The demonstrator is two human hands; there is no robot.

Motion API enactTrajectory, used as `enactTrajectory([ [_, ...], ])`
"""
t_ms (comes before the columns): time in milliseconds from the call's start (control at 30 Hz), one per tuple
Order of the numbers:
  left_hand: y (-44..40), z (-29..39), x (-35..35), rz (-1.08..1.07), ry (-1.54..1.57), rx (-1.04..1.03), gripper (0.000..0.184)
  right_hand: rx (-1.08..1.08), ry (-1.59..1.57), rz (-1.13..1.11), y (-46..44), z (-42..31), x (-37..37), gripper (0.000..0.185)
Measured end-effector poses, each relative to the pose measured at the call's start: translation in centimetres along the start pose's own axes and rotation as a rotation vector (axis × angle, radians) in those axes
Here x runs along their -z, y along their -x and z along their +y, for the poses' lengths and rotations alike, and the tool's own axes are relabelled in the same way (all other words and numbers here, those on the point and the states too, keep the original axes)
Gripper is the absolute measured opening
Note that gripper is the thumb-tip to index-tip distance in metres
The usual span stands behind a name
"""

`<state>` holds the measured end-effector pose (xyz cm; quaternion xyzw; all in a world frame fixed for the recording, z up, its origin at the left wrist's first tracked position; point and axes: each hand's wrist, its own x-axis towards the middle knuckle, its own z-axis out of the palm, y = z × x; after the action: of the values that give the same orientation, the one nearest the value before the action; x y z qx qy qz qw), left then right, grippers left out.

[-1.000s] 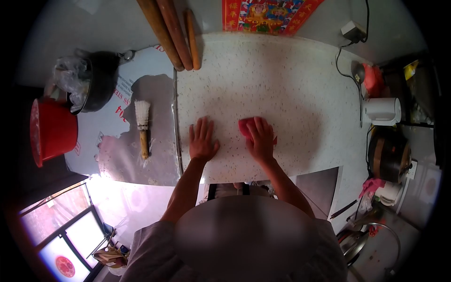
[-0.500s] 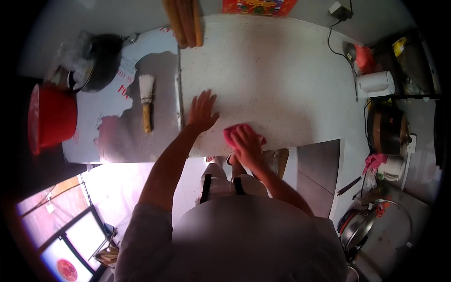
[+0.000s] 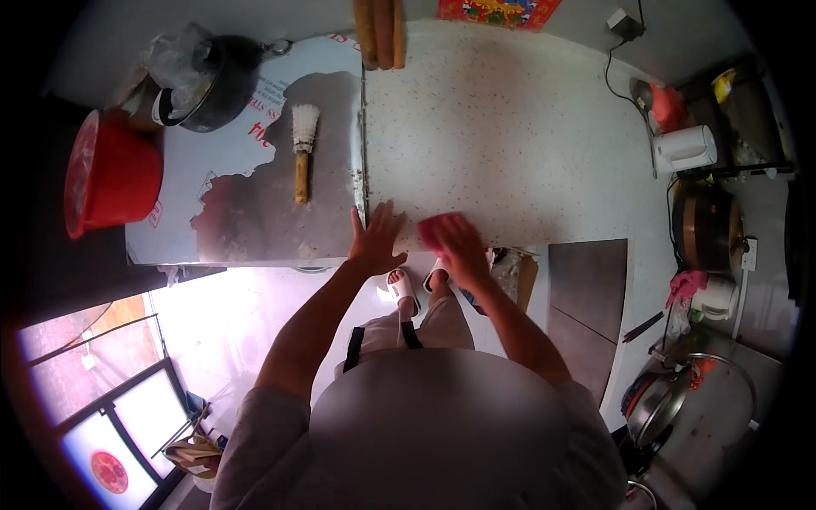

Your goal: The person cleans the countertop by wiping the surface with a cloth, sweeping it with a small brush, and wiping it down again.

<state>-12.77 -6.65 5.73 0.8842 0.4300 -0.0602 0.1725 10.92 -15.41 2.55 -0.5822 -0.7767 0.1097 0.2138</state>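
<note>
My right hand (image 3: 460, 251) presses a pink cloth (image 3: 435, 228) onto the speckled white countertop (image 3: 501, 127), close to its front edge. The fingers lie over the cloth and cover part of it. To the left, my left hand (image 3: 376, 240) rests at the counter's front edge with its fingers spread, holding nothing. Its fingertips are beside the seam where the white top meets a metal sheet (image 3: 255, 225). A brush (image 3: 303, 153) with white bristles and a wooden handle lies on that sheet, up and left of my left hand.
At the left stand a red bucket (image 3: 127, 174) and a dark pot (image 3: 223, 93) with plastic bags. Wooden rolling pins (image 3: 384, 34) lie at the back. A white appliance (image 3: 687, 149), a brown cooker (image 3: 707, 228) and a pan (image 3: 659, 410) line the right side.
My left hand has come back toward the counter's front edge, nearer the seam. My right hand stays on the cloth, which has shifted slightly along the edge. The view has shifted too.
</note>
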Motion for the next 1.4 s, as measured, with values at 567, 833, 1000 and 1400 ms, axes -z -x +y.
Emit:
enactTrajectory([
  [567,4.0,-4.1,0.0,0.173,0.02,0.045,0.089,-0.23,0.051,0.14,-0.3,-2.3,-1.0,0.06],
  [833,4.0,-4.8,-1.0,0.166,0.009,0.029,0.086,-0.141,0.038,0.129,-4.6,-11.1,-7.5,0.062],
  [1000,4.0,-4.5,-0.3,0.104,0.021,0.044,0.088,-0.112,0.006,0.024,-1.2,-3.4,-1.3,0.066],
  [1400,3.9,-4.7,-0.7,0.094,0.005,0.046,0.093,0.037,-0.168,0.014,-4.4,-8.6,-4.8,0.054],
])
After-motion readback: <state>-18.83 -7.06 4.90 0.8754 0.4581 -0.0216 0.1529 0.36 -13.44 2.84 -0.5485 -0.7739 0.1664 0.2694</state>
